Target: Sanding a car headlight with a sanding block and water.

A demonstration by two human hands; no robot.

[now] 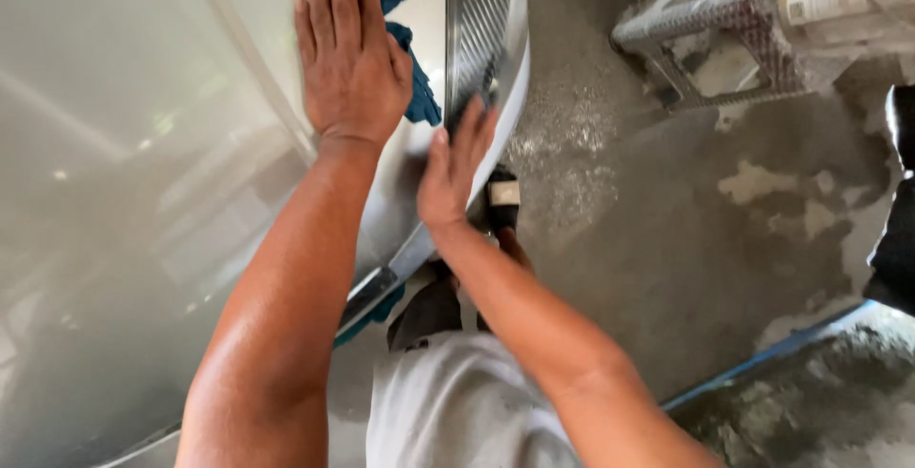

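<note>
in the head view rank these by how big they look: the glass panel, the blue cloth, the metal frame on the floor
1. glass panel, fills the left half.
2. metal frame, farther off and cut by the edge, so its true size is unsure.
3. blue cloth, mostly hidden under the left hand.

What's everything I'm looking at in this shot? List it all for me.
Glass panel: one, pale and reflective, fills the left side.
Metal edge strip: one, silver and ribbed, along the panel's right rim.
Cloth: one, blue, pressed against the panel under the left hand.
Concrete floor: grey, dusty and patchy, right half.
Metal frame: one, pale and cement-spattered, top right.
Blue strip: one, lying on the floor, lower right.
Dark shape: one, at the right edge; cannot tell what it is.
Left hand: flat on the cloth.
Right hand: open, fingers on the panel's edge.
</note>
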